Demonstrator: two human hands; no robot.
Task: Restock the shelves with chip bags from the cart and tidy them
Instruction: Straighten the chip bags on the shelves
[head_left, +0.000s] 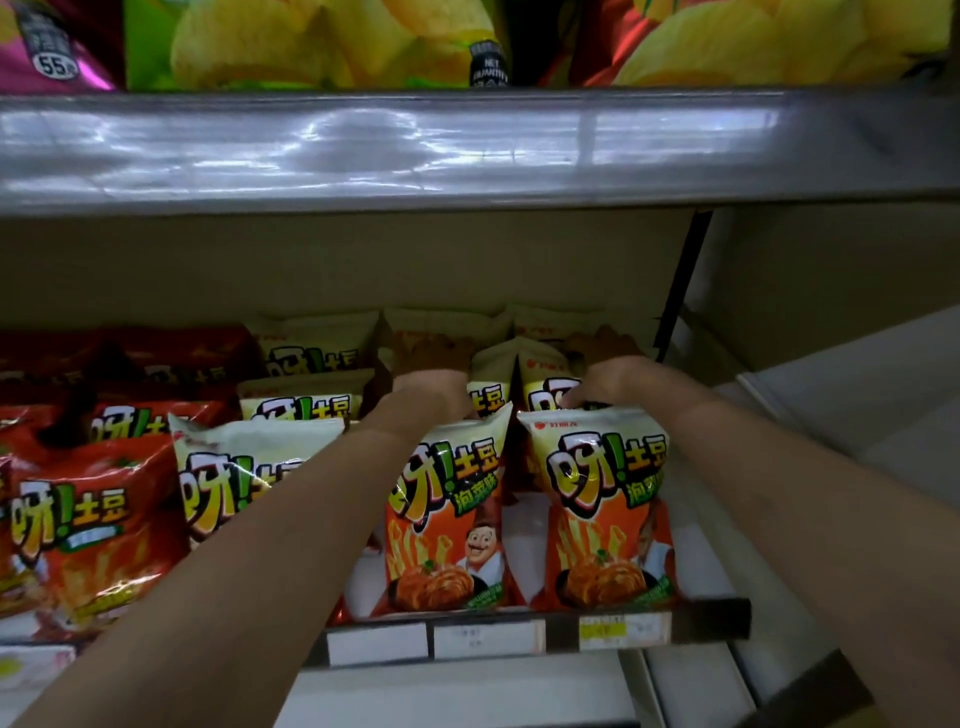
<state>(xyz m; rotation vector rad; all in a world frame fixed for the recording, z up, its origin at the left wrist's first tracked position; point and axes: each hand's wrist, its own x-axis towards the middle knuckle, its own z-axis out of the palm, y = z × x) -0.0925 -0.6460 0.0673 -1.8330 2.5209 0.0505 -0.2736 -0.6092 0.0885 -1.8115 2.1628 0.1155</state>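
Deep | left hand (434, 358), right hand (605, 364) behind front chip bags (605, 499) | grips unclear

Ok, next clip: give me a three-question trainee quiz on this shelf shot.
1. True or false: both hands reach in behind the front row of chip bags.
2. Which hand's thumb shows at the top edge of a front bag: A left, B right?
3. What colour are the bags at far left?

Key: 1 true, left hand and right hand are behind the front kimchi-flavour bags. 2 B, on the right front bag. 3 Red, the red chip bags.
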